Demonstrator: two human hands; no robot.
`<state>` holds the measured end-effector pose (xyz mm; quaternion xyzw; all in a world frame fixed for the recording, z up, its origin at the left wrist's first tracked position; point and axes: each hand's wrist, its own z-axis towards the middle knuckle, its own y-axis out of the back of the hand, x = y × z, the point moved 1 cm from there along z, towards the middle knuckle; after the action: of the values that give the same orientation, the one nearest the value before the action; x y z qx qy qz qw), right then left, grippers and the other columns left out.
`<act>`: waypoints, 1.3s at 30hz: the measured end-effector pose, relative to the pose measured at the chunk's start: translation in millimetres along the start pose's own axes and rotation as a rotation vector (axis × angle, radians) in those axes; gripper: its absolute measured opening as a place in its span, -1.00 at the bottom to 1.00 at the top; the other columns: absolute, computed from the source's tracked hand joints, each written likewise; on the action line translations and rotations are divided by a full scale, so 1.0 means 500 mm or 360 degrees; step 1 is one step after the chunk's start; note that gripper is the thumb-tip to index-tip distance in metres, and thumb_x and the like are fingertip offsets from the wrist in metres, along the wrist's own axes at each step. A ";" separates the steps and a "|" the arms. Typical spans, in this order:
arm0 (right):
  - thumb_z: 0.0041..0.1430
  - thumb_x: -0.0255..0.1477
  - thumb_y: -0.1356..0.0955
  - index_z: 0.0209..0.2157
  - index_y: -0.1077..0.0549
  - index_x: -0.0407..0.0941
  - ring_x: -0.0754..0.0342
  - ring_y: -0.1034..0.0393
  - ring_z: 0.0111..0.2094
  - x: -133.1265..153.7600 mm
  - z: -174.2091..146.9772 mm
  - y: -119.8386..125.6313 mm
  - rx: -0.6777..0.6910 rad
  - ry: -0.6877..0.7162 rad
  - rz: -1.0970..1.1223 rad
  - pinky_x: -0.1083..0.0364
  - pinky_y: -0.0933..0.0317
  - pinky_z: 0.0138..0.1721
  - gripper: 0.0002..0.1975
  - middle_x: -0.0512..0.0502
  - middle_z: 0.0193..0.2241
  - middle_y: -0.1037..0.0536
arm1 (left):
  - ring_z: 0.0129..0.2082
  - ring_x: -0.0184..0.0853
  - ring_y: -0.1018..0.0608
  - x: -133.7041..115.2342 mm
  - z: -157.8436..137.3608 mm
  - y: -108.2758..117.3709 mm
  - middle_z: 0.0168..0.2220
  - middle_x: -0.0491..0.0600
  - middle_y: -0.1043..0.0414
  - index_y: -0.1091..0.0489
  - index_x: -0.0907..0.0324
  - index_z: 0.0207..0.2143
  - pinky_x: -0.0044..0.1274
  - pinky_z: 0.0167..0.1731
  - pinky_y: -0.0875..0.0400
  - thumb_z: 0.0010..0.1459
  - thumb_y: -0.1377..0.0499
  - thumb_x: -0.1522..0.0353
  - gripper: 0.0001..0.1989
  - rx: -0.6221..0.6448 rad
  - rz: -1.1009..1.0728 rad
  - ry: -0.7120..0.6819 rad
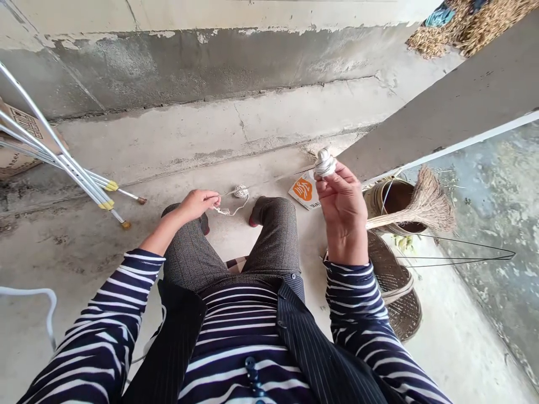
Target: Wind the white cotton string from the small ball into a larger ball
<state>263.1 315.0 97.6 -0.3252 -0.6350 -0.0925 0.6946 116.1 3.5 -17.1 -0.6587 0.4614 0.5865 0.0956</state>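
My left hand [201, 203] is closed over my left knee, thumb and fingers pinching a white string [226, 212]. A loop of this string hangs down toward a small ball of white string [241, 191] on the floor between my feet. Raised at the right, my right hand [343, 210] holds a white knobbed bundle [324, 163] wound with string, gripped at its base between thumb and fingers. A faint thin strand seems to stretch between the two hands. What lies at the core of the bundle is hidden.
Metal crutches [69, 163] lean at the left beside a cardboard box [25, 137]. On my right are a straw broom [429, 202], a round container [374, 199], a woven basket [404, 311] and a printed card [304, 189]. A grey pillar [446, 106] rises beyond.
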 end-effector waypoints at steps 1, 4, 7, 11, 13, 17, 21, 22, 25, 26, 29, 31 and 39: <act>-0.14 -0.45 -0.58 -0.32 -0.60 -0.07 0.21 -0.39 -0.42 0.007 -0.007 -0.006 0.0007 0.0013 0.0008 0.23 -0.33 -0.46 -0.74 0.02 -0.33 -0.61 | -0.29 -0.25 -0.61 0.005 0.012 0.011 -0.30 0.01 -0.62 -0.55 0.20 -0.36 -0.46 -0.18 -0.52 0.21 -0.16 0.30 -0.79 -0.0073 0.0120 0.0020; -0.19 -0.45 -0.60 -0.34 -0.62 -0.08 0.21 -0.36 -0.45 0.003 -0.035 -0.041 0.0051 -0.0062 0.0058 0.23 -0.27 -0.51 -0.72 0.01 -0.37 -0.61 | -0.09 -0.15 -0.61 -0.004 0.043 0.019 -0.12 0.06 -0.64 -0.59 0.20 -0.19 -0.38 0.01 -0.45 0.19 -0.12 0.45 -0.76 -0.0396 0.0450 0.0018; -0.23 -0.39 -0.61 -0.37 -0.62 -0.09 0.19 -0.34 -0.48 -0.035 -0.061 -0.082 0.0108 -0.0234 0.0083 0.20 -0.25 -0.53 -0.70 -0.01 -0.41 -0.61 | 0.05 -0.15 -0.56 -0.055 0.049 -0.022 0.07 0.09 -0.56 -0.52 0.17 0.05 -0.35 0.08 -0.44 0.21 -0.10 0.49 -0.61 -0.0626 0.0308 -0.0127; -0.32 -0.31 -0.65 -0.40 -0.61 -0.12 0.17 -0.33 -0.51 -0.090 -0.074 -0.117 0.0194 -0.0441 0.0019 0.16 -0.24 -0.53 -0.62 -0.04 -0.45 -0.60 | -0.11 -0.20 -0.61 -0.142 0.028 -0.126 0.06 0.11 -0.53 -0.44 0.17 0.12 -0.43 -0.20 -0.57 0.20 -0.25 0.27 -0.56 -0.0323 -0.0502 -0.0410; -0.32 -0.27 -0.65 -0.39 -0.60 -0.13 0.17 -0.32 -0.53 -0.102 -0.074 -0.123 0.0244 -0.0475 -0.0031 0.15 -0.24 -0.52 -0.59 -0.04 -0.47 -0.59 | -0.27 -0.24 -0.61 -0.169 0.015 -0.168 -0.12 0.10 -0.58 -0.46 0.22 0.03 -0.44 -0.30 -0.56 0.18 -0.28 0.16 -0.56 -0.0189 -0.0792 -0.0401; -0.32 -0.24 -0.66 -0.40 -0.58 -0.15 0.17 -0.34 -0.54 -0.105 -0.069 -0.120 0.0306 -0.0438 -0.0089 0.13 -0.28 -0.49 -0.56 -0.02 -0.48 -0.58 | -0.46 -0.33 -0.53 -0.175 -0.006 -0.197 -0.42 -0.01 -0.53 -0.48 0.23 -0.28 -0.50 -0.39 -0.49 0.19 -0.26 0.04 -0.60 -0.0230 -0.0788 -0.0317; -0.38 -0.24 -0.67 -0.36 -0.57 -0.14 0.15 -0.39 -0.51 -0.117 -0.068 -0.106 0.0246 -0.0421 -0.0100 0.13 -0.32 -0.48 -0.49 -0.03 -0.45 -0.59 | -0.51 -0.36 -0.47 -0.138 -0.025 -0.191 -0.52 -0.07 -0.45 -0.46 0.20 -0.44 -0.54 -0.42 -0.42 0.27 -0.18 0.10 -0.63 -0.0244 -0.0491 -0.0345; -0.40 -0.25 -0.68 -0.35 -0.57 -0.14 0.14 -0.39 -0.50 -0.124 -0.069 -0.104 0.0232 -0.0439 -0.0105 0.13 -0.32 -0.48 -0.48 -0.04 -0.44 -0.59 | -0.51 -0.37 -0.47 -0.126 -0.029 -0.189 -0.52 -0.07 -0.45 -0.48 0.20 -0.42 -0.55 -0.41 -0.40 0.28 -0.16 0.13 -0.65 -0.0257 -0.0413 -0.0359; -0.41 -0.28 -0.67 -0.36 -0.56 -0.15 0.16 -0.38 -0.51 -0.144 -0.070 -0.104 0.0227 -0.0492 -0.0137 0.14 -0.31 -0.50 -0.49 -0.04 -0.43 -0.60 | -0.51 -0.37 -0.46 -0.099 -0.041 -0.185 -0.52 -0.07 -0.47 -0.53 0.20 -0.36 -0.55 -0.39 -0.34 0.29 -0.13 0.23 -0.72 -0.0317 -0.0137 -0.0386; -0.39 -0.28 -0.67 -0.37 -0.56 -0.15 0.17 -0.38 -0.52 -0.150 -0.071 -0.107 0.0232 -0.0494 -0.0144 0.15 -0.31 -0.50 -0.51 -0.04 -0.42 -0.60 | -0.51 -0.37 -0.46 -0.094 -0.044 -0.185 -0.51 -0.07 -0.48 -0.54 0.20 -0.34 -0.55 -0.38 -0.32 0.30 -0.12 0.26 -0.73 -0.0310 -0.0053 -0.0387; -0.35 -0.29 -0.65 -0.36 -0.54 -0.14 0.18 -0.36 -0.54 -0.161 -0.076 -0.119 0.0237 -0.0453 -0.0155 0.15 -0.32 -0.50 -0.54 -0.02 -0.43 -0.59 | -0.50 -0.34 -0.47 -0.093 -0.044 -0.185 -0.50 -0.04 -0.50 -0.55 0.20 -0.32 -0.55 -0.39 -0.26 0.33 -0.09 0.29 -0.72 -0.0245 0.0192 -0.0326; -0.31 -0.30 -0.63 -0.35 -0.53 -0.13 0.18 -0.35 -0.54 -0.167 -0.085 -0.130 0.0280 -0.0441 -0.0173 0.15 -0.32 -0.50 -0.56 0.00 -0.45 -0.57 | -0.48 -0.28 -0.49 -0.095 -0.034 -0.183 -0.49 0.02 -0.52 -0.55 0.20 -0.33 -0.52 -0.41 -0.22 0.32 -0.10 0.33 -0.74 -0.0278 0.0431 -0.0211; -0.08 -0.30 -0.53 -0.28 -0.52 -0.11 0.15 -0.36 -0.53 -0.195 -0.088 -0.121 0.0300 -0.0277 -0.0378 0.12 -0.31 -0.44 -0.70 0.02 -0.44 -0.56 | -0.53 -0.30 -0.46 -0.098 -0.035 -0.194 -0.56 -0.03 -0.46 -0.44 0.14 -0.47 -0.53 -0.48 -0.09 0.28 -0.11 0.34 -0.75 -0.0189 0.0542 -0.0139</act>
<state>249.3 215.3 26.7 -0.1882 -0.7326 -0.0855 0.6485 203.4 70.0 -10.3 -0.5496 0.5262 0.6484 -0.0243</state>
